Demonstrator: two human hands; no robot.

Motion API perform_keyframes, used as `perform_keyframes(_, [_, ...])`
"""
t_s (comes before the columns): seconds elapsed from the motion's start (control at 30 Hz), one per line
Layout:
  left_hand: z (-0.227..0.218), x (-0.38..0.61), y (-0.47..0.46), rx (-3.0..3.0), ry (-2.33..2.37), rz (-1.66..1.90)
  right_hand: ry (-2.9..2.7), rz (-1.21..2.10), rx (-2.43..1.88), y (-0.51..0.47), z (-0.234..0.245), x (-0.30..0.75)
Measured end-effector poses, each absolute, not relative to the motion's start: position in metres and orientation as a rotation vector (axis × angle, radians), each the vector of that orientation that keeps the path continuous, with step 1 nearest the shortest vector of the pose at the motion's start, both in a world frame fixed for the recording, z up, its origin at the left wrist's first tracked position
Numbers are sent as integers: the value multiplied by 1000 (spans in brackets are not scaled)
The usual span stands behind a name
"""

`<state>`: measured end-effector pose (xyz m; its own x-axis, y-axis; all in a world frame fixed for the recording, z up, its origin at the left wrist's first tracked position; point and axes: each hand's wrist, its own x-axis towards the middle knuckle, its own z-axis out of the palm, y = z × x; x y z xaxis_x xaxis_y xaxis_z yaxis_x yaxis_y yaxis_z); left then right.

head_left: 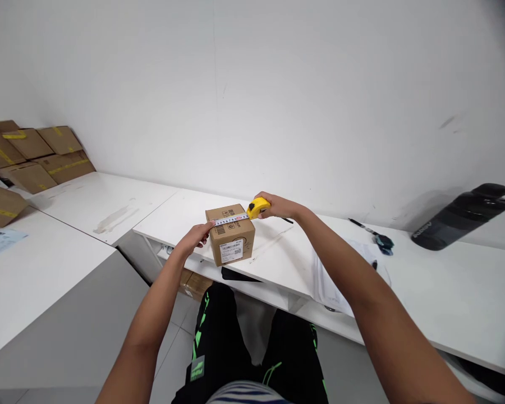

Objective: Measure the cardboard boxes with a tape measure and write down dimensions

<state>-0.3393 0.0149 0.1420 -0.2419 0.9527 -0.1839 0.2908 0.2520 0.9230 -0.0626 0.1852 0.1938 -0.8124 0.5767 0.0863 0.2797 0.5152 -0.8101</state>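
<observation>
A small brown cardboard box [244, 238] with a white printed label [232, 251] on its front stands at the front edge of the white desk. Across its top runs the pulled-out white blade of a yellow tape measure [258, 206]. My right hand [275, 205] is closed around the tape measure's case at the box's right edge. At the left edge, my left hand [194, 237] pinches the blade's end, with its fingers against the box's side. A dark strap hangs out beyond my right hand.
A dark water bottle [458, 219] lies tilted at the right by the wall. Papers [326, 275] and a dark corded item [382, 242] lie right of the box. Several taped cardboard boxes [63, 167] are piled at far left. An open shelf [212, 271] runs beneath the desk.
</observation>
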Motion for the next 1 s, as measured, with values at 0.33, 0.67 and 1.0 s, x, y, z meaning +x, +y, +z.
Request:
perform_keyframes(0.33, [153, -333, 8, 1269, 1858, 1014, -2331, 745, -624, 170, 186, -67])
perform_keyframes(0.67, [185, -250, -95, 1894, 1810, 1249, -2175, 216, 28, 32, 175, -42])
perform_keyframes(1.0, [55, -152, -78, 1633, 1269, 873, -1554, 731, -831, -84, 0, 15])
